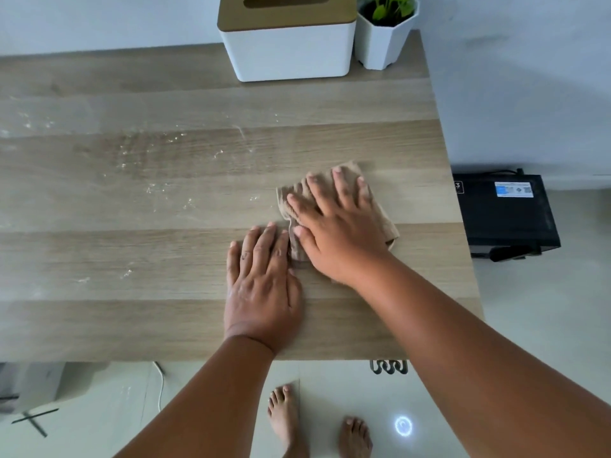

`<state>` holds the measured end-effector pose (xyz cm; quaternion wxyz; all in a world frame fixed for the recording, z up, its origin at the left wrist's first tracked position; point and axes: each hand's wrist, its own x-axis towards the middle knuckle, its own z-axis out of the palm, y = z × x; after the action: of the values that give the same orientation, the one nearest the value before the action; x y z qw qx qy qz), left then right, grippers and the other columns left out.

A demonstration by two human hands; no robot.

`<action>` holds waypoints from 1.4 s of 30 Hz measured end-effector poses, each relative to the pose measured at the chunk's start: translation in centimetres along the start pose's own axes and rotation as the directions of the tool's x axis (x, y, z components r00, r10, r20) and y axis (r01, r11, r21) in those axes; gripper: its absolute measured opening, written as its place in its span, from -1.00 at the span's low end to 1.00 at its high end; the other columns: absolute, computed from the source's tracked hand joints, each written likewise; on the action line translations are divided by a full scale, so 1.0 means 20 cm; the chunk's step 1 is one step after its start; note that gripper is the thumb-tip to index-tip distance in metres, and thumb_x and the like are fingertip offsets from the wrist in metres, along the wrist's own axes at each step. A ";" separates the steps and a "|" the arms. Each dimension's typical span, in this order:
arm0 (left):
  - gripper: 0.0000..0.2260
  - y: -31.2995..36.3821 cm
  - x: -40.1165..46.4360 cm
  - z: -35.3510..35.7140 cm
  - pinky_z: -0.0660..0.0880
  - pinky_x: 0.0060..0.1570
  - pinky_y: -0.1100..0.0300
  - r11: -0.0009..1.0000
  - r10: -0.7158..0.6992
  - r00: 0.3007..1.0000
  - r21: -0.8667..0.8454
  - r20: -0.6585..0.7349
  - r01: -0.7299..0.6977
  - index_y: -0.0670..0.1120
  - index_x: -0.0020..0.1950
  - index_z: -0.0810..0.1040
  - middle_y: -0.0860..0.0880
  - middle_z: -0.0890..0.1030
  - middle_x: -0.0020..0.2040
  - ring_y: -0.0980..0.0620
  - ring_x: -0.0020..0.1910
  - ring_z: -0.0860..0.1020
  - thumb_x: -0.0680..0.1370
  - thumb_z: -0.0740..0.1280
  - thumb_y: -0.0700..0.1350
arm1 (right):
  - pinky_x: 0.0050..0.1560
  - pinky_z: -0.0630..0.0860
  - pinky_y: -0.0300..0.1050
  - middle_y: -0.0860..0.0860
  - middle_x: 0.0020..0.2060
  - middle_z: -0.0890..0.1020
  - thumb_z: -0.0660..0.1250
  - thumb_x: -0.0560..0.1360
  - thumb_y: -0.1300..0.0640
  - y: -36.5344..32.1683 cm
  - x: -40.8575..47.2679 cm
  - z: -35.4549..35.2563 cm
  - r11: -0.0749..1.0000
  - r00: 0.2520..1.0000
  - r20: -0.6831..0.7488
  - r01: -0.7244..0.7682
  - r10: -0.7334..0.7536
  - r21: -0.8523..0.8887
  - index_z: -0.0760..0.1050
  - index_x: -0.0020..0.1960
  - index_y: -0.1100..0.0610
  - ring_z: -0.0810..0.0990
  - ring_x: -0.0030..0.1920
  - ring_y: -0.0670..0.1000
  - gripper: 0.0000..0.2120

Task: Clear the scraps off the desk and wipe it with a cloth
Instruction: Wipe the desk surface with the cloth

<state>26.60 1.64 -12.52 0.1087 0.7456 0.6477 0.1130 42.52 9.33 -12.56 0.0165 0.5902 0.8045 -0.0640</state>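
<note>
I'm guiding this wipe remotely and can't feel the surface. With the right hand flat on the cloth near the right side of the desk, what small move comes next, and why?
Probably slide the cloth leftward under the right hand. Pale smears and specks cover the left and middle of the desk, while the patch around the cloth looks clean. The left hand lies flat beside the cloth, so it should lift or shift aside first.

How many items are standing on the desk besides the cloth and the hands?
2. A tissue box at the back edge, and a potted plant just right of it in the back right corner. The desk's left end is out of view.
</note>
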 end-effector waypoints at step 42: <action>-0.42 0.01 0.01 -0.02 0.05 0.60 -0.21 1.000 0.008 0.999 -0.007 0.034 -0.008 -0.13 0.58 0.36 -0.10 0.31 0.62 -0.11 0.65 0.15 0.59 0.08 0.03 | 0.54 -0.04 0.46 0.10 0.66 0.14 -0.05 0.64 -0.27 0.06 -0.09 -0.01 0.965 0.966 -0.013 -0.259 0.259 0.037 0.17 0.63 -0.04 -0.03 0.64 0.36 -0.37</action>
<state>26.68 1.83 -12.03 0.1218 0.7495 0.6425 0.1031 44.30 7.93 -12.29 0.0073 0.6910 0.7194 -0.0703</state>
